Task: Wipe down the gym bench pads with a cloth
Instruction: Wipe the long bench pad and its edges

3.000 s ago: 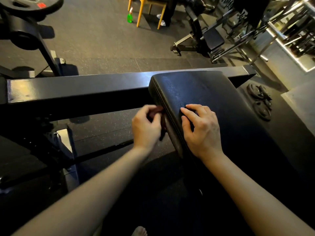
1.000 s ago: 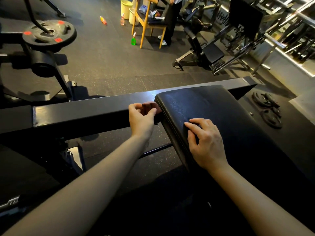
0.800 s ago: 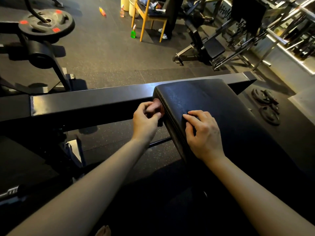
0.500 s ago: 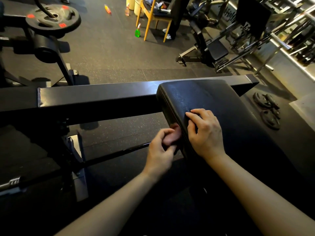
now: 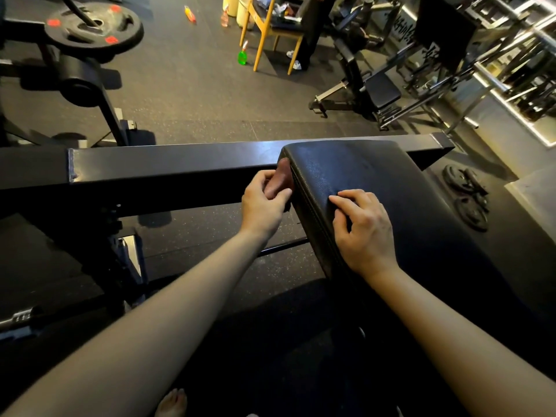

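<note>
A black padded bench pad [image 5: 391, 188] slopes from the middle of the view down to the lower right. My left hand [image 5: 263, 203] grips a small dark reddish cloth [image 5: 279, 182] and presses it against the pad's left side edge, near its top corner. Most of the cloth is hidden in the fingers. My right hand [image 5: 365, 230] rests on top of the pad near that left edge, its fingers bent with the tips on the surface, holding nothing.
A black steel beam [image 5: 168, 167] crosses behind the pad. A weight plate [image 5: 93, 28] on a machine stands far left. Loose plates [image 5: 466, 194] lie on the floor at right. Farther back are a yellow chair [image 5: 270, 28], a green spray bottle [image 5: 242, 55], a standing person and another bench [image 5: 373, 94].
My left hand has slid the cloth back up the pad's side edge from the lower position to the top corner. The right hand stays on the pad.
</note>
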`<action>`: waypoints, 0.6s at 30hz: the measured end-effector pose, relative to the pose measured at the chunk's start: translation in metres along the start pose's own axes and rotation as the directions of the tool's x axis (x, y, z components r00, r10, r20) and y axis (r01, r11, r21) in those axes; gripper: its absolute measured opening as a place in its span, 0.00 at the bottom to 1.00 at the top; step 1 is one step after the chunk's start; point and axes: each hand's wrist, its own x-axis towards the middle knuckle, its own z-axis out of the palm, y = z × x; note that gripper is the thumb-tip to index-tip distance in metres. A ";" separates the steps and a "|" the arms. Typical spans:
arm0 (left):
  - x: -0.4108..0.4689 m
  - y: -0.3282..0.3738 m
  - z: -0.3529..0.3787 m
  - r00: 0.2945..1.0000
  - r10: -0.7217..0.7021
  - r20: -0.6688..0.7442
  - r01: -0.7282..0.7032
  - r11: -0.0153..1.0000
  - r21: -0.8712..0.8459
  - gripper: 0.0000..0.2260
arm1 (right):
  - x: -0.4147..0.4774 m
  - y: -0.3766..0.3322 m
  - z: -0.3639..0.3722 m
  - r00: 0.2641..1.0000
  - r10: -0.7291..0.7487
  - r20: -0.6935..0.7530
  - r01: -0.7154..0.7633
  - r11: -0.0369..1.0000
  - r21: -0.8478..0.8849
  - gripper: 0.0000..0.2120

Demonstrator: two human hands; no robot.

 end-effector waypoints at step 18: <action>-0.057 0.000 0.011 0.994 -0.105 0.033 0.108 0.989 -0.099 0.09 | -0.001 0.000 0.000 1.000 0.021 -0.019 -0.021 1.000 0.020 0.17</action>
